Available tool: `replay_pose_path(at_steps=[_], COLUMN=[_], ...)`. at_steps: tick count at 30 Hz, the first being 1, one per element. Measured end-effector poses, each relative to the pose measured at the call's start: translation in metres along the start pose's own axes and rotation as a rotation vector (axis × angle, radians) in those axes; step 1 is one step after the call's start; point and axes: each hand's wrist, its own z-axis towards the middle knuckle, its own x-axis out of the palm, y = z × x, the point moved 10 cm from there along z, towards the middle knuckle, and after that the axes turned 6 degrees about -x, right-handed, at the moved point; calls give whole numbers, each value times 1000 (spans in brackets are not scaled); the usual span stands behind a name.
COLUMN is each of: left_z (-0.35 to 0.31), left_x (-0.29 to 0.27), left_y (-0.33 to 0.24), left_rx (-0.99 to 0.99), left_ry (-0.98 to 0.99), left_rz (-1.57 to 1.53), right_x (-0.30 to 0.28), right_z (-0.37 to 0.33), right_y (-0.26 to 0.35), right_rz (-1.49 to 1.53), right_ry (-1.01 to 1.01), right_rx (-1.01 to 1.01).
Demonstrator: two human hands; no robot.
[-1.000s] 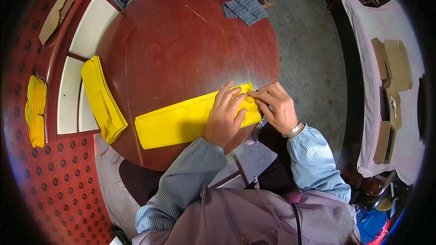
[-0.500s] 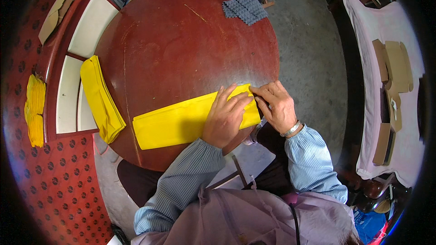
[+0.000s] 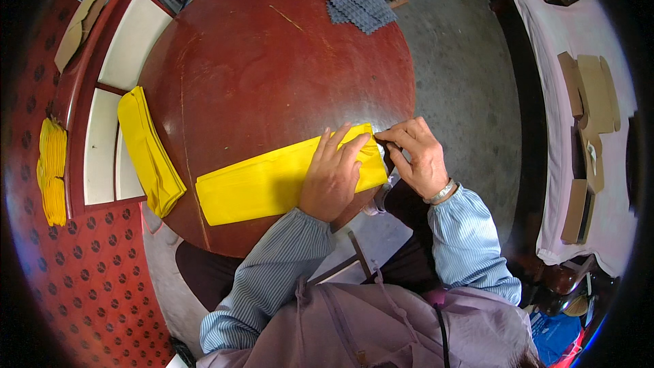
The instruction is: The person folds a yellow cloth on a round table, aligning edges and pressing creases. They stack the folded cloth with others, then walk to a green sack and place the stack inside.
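A long folded yellow sheet (image 3: 255, 187), cloth or plastic, lies flat near the front edge of the round red table (image 3: 272, 75). Across its right part rests my left hand (image 3: 334, 174), palm down with the fingers stretched out. At the sheet's right end my right hand (image 3: 417, 157) is closed in a pinch, thumb and forefinger meeting by the upper corner. What sits between those fingertips is too small to tell. A whitish strip shows along that end, beside the pinch. Another folded yellow bundle (image 3: 151, 157) lies on the table's left edge.
A grey textured cloth (image 3: 362, 10) lies at the table's far right edge. Left stands a red-framed seat with cream panels (image 3: 102, 143); beyond it is a yellow stack (image 3: 52, 172). Opened cardboard boxes (image 3: 597, 95) rest on a pink-covered surface (image 3: 552, 34) at right.
The pinching right hand has shifted slightly right and away from the sheet's end, where a whitish strip now shows. My left hand stays pressed on the sheet. The view has shifted a little.
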Motion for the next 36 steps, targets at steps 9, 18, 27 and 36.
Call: replay_pose_path(at_steps=[9,18,27,36], left_z=[2,3,3,5], left_x=[0,0,4,2], left_y=[-2,-3,-3,-4], left_rx=[26,14,20,26], left_ry=[23,27,20,47], left_rz=[0,3,55,21], right_x=[5,0,5,8], right_z=[0,-1,-2,-1], right_y=[2,3,4,4], right_rz=[26,91,48,35], right_ry=[37,49,56,81], right_rx=[-8,1,-23,-12])
